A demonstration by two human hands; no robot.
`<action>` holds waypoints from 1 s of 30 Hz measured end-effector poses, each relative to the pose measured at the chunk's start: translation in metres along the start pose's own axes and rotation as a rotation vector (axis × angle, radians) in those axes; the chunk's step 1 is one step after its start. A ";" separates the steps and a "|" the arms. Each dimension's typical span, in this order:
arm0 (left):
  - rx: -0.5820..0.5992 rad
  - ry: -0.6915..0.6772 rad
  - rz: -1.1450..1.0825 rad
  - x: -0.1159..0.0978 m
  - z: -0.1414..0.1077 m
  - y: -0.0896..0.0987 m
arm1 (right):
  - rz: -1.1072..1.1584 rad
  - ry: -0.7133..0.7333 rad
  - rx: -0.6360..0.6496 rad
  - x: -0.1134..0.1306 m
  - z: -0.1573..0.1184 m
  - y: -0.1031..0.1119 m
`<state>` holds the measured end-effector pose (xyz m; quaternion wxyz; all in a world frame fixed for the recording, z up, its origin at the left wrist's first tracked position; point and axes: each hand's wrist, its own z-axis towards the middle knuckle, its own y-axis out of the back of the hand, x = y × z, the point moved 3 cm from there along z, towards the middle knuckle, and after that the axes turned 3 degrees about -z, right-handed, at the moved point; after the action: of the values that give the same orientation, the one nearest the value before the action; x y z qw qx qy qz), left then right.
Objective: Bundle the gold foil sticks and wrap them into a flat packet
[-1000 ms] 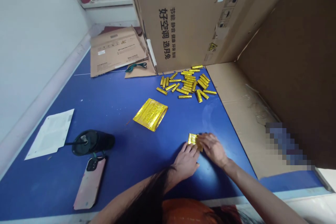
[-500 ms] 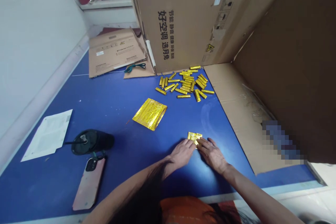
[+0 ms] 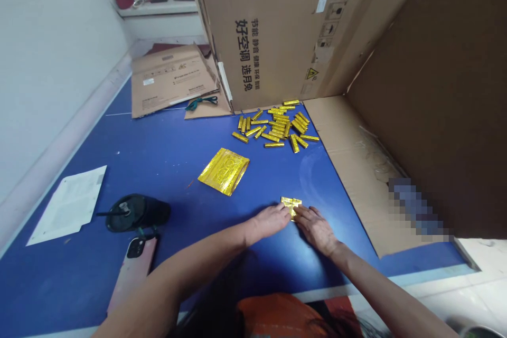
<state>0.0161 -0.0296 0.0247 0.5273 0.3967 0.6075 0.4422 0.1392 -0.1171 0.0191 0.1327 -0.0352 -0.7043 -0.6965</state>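
Observation:
Between my two hands a small square of folded gold foil paper [image 3: 291,202] lies on the blue table, creased across its middle. My left hand [image 3: 273,219] reaches in from the left, its fingertips laid on the near left part of the foil. From the right, my right hand [image 3: 316,227] rests over the foil's near right corner, fingers stretched out and a little apart. The near part of the foil is hidden under the fingers. Farther left lies a larger stack of flat gold foil sheets [image 3: 224,171]. Several narrow rolled gold foil pieces [image 3: 280,125] are scattered at the back.
A large cardboard box [image 3: 277,37] stands behind the rolls, with a cardboard flap [image 3: 336,142] along the right. At left are a black tumbler [image 3: 152,211] with a straw, a pink phone [image 3: 134,272] and a white paper sheet [image 3: 71,206]. Flattened cardboard [image 3: 170,82] and a dark green cord [image 3: 202,103] lie at back left.
My left forearm has swung out to the left and now covers part of the phone. Both hands stay at the folded foil. The whole view has shifted slightly.

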 end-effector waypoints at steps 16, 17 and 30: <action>0.013 0.062 0.004 -0.001 0.001 -0.004 | -0.041 -0.030 -0.061 0.007 0.004 -0.001; 0.008 0.070 -0.001 -0.002 0.000 -0.004 | -0.038 -0.026 -0.063 0.006 0.005 -0.001; -0.072 0.268 -0.106 0.001 0.005 -0.008 | 0.001 -0.131 -0.083 0.007 0.002 0.006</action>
<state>0.0208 -0.0303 0.0168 0.4779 0.2823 0.6763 0.4842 0.1335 -0.1160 0.0266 0.0849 -0.0866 -0.6820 -0.7212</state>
